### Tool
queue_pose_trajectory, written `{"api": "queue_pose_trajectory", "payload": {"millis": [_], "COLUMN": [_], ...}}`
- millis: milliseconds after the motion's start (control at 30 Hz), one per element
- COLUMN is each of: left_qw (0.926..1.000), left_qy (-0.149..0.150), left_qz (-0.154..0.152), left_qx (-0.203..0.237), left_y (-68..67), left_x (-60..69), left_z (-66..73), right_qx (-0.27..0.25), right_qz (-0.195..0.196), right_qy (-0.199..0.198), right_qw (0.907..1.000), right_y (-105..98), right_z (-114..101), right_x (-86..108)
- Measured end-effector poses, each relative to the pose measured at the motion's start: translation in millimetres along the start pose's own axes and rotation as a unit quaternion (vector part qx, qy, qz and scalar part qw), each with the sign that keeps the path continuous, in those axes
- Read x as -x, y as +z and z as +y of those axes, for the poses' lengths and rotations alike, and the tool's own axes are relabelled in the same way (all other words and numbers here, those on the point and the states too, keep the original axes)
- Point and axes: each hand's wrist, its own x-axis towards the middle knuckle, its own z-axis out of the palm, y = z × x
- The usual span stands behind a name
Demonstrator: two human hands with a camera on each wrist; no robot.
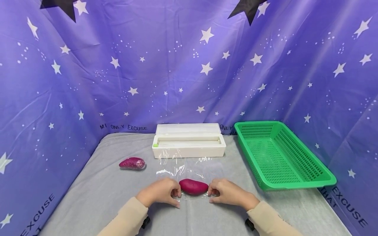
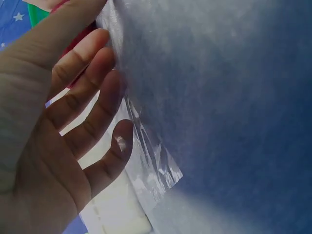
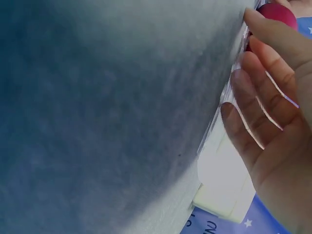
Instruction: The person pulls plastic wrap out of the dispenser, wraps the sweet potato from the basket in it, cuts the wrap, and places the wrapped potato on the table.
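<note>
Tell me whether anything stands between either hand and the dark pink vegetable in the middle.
Nothing solid visible does: the left hand and right hand are at its two ends. Clear film spreads near the vegetable; the white box stands beyond, not between.

Magenta tuber (image 1: 193, 186), green basket (image 1: 295, 154), star-patterned curtain (image 1: 177, 68)

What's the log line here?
magenta item: on clear film; left hand: at its left end; right hand: at its right end; white box: open
</note>
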Motion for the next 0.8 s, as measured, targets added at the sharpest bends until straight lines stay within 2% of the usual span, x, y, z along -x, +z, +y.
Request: {"api": "queue_pose_trajectory", "payload": {"millis": [200,400,533,667,800], "left_qw": [0.9996,0.9987,0.9980,0.9972,0.9973], "left_qy": [0.007,0.019,0.024,0.027,0.017], "left_qz": [-0.003,0.017,0.037,0.056,0.062], "left_qx": [-0.028,-0.043,-0.045,-0.044,-0.036], "left_y": [0.3,-1.5,-2.7,-5.2,-7.8], "left_x": [-1.8,-0.6,-0.1,0.8,1.3], "left_z": [0.8,0.9,-0.1,-0.6,-0.6], "right_qx": [0.036,0.067,0.063,0.038,0.018], "right_qz": [0.015,0.016,0.015,0.016,0.020], "right_qy": [-0.030,-0.028,-0.011,0.012,0.019], "right_qw": [0.9988,0.9972,0.9978,0.9991,0.9995], "right_y": [0.7,-0.2,0.2,0.7,-0.2], "right_z": [-2.0,-5.5,-6.3,-5.9,-5.1], "right_x": [1.2,0.9,0.8,0.8,0.3]}}
